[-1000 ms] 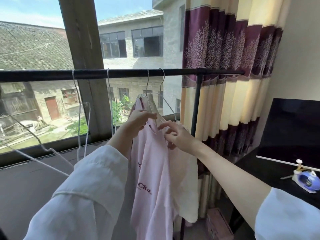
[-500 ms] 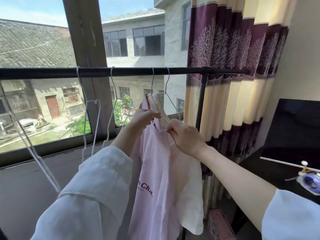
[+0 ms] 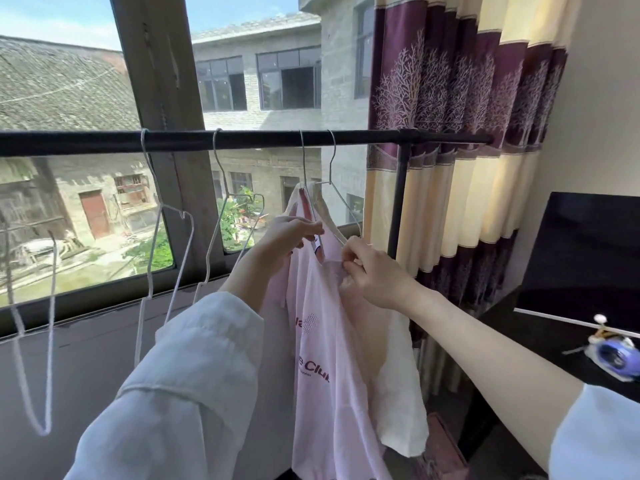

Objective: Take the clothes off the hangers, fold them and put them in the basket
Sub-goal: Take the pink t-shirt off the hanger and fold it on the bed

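Both hands are now sitting slightly lower at the neckline of the pale pink printed cotton T-shirt (image 3: 322,341) hanging on the thin wire hanger (image 3: 341,202), left hand (image 3: 289,233) and right hand (image 3: 372,271) pinching fabric, and easing the collar sideways off one shoulder should be avoiding stretching.

Bare wire hangers (image 3: 166,258) hang on the rail (image 3: 242,139) left of the T-shirt (image 3: 322,341); the curtain (image 3: 460,168) hangs behind, to its right.
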A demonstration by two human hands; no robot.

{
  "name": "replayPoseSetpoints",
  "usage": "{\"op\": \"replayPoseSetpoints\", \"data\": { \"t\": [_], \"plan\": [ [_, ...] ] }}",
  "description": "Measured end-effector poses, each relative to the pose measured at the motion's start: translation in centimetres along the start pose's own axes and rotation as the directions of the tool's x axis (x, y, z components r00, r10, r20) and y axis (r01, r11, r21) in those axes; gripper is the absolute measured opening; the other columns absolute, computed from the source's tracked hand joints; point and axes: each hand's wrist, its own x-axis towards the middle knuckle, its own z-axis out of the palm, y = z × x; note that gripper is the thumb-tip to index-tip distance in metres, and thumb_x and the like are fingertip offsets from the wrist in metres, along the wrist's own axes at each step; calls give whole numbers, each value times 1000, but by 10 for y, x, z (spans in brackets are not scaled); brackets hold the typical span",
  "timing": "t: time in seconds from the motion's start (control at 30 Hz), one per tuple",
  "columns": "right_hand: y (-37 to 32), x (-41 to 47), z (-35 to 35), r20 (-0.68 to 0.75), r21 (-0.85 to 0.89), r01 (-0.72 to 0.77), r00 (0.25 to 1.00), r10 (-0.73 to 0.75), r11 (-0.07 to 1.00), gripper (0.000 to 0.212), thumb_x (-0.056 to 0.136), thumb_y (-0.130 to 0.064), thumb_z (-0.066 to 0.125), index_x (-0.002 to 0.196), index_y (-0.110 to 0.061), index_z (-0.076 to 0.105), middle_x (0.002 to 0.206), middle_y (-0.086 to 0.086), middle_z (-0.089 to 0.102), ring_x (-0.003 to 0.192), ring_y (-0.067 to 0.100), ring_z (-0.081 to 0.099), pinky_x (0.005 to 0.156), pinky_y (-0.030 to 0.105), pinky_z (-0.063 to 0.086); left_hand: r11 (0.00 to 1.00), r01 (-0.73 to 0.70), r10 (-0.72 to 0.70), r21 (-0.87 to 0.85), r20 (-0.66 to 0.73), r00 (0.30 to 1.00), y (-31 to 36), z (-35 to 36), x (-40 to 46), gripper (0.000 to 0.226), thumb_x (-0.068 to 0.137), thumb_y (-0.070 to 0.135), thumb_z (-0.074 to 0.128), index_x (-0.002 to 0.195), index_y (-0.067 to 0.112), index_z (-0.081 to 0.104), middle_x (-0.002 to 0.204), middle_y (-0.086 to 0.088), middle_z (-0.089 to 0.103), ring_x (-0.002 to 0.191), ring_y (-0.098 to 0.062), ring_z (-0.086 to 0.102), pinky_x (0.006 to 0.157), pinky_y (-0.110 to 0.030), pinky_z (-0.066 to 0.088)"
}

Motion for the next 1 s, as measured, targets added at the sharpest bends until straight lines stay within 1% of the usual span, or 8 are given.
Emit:
{"op": "replayPoseSetpoints", "data": {
  "t": [0.2,0.37,0.5,0.63,0.73,0.8,0.9,1.0],
  "plan": [
    [-12,5,4,202,-67,-77,975,90,995,44,99,-39,34,62,-18,44,71,-10,41,71,13,45,77,37,41,1000,-29,29,3,-18,999,2,9,0,14,91,16,59,97,7,67,76,1,58,68,-9,46,58,-19,33],
    [-14,-9,9,202,-169,31,979,4,985,41,91,-42,52,56,-29,33,97,-7,42,79,18,48,83,38,42,999,-11,6,-39,-121,993,-4,11,8,15,91,7,56,80,3,66,67,-2,60,64,-9,55,56,-14,43],
    [-16,-22,16,145,-260,110,987,-74,959,37,89,-38,55,61,-23,35,108,-5,46,83,20,50,70,28,34,997,2,-15,-78,-170,985,-5,18,12,25,91,3,52,68,5,60,61,-5,61,42,0,58,48,-12,47],
    [-11,-42,42,-101,-489,199,954,-282,849,28,80,-32,47,56,-17,49,63,-4,51,50,18,54,43,21,36,991,15,-36,-136,-155,987,-6,18,11,24,92,3,53,69,4,59,64,-8,60,42,-4,58,41,-13,46],
    [14,-59,64,-43,-654,210,949,-312,727,26,75,-30,62,53,-22,53,56,-5,50,43,15,50,54,21,47,974,35,-70,-225,-148,986,1,10,4,23,93,6,55,70,6,58,60,-4,59,33,1,50,34,-11,36],
    [27,-73,73,19,-703,160,978,-206,693,29,68,-35,76,55,-21,55,58,-4,53,45,16,54,54,23,51,978,55,-86,-202,-146,986,9,-10,1,23,93,11,55,71,8,59,46,4,57,31,1,45,38,-13,32],
    [27,-70,69,5,-527,-31,999,39,849,26,88,-32,61,68,-18,53,79,3,58,65,23,58,59,31,48,988,85,-82,-132,29,996,16,-39,-9,19,94,22,54,78,14,62,54,10,61,52,-4,52,57,-22,34],
    [12,-41,65,-67,-33,-275,960,272,961,38,96,-21,45,59,-22,35,76,6,49,73,21,48,62,29,32,976,44,-12,-214,150,989,8,-42,-21,23,94,35,52,86,16,61,80,5,68,70,-7,61,62,-20,44]
  ]
}}
